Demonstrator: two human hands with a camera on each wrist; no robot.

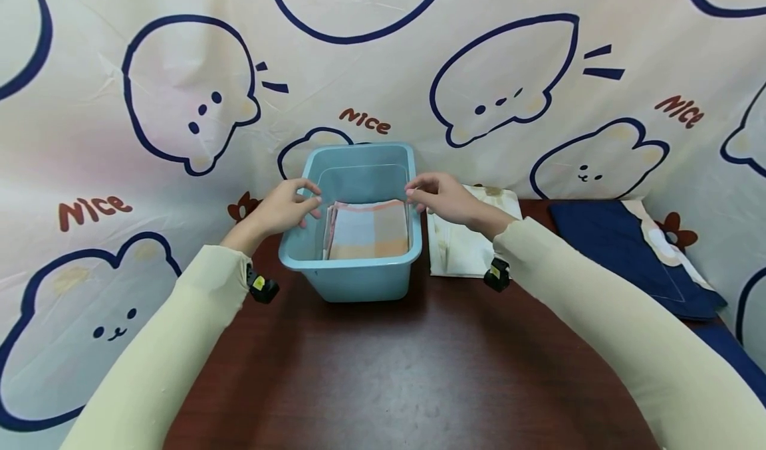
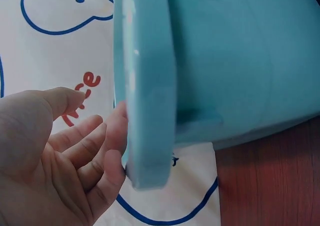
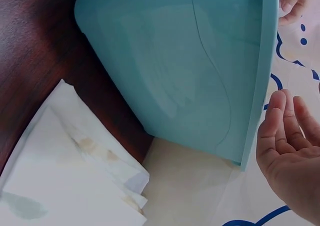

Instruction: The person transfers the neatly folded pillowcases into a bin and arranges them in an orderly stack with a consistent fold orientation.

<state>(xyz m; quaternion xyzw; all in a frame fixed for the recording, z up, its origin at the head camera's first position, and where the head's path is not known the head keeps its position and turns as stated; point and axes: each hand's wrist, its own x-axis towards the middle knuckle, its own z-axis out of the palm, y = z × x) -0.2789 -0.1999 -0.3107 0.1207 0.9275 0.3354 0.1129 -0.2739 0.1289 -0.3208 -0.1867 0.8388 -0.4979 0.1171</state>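
A light blue plastic bin [image 1: 359,280] stands on the dark wooden table, with folded checked cloth [image 1: 371,230] in orange, grey and white inside it. My left hand [image 1: 287,207] is over the bin's left rim, fingers loosely bent and thumb apart. In the left wrist view its fingertips are right at the outside of the rim [image 2: 150,95]. On the other side, my right hand [image 1: 439,197] is at the right rim, its fingers gently curved with nothing between them. The right wrist view shows that hand [image 3: 292,146] just past the rim, palm facing the bin.
A folded white cloth [image 1: 461,247] with pale brown marks lies right of the bin, partly under my right forearm. Farther right is a folded navy cloth [image 1: 622,250] with a white patterned edge. A printed curtain [image 1: 371,78] hangs close behind the bin.
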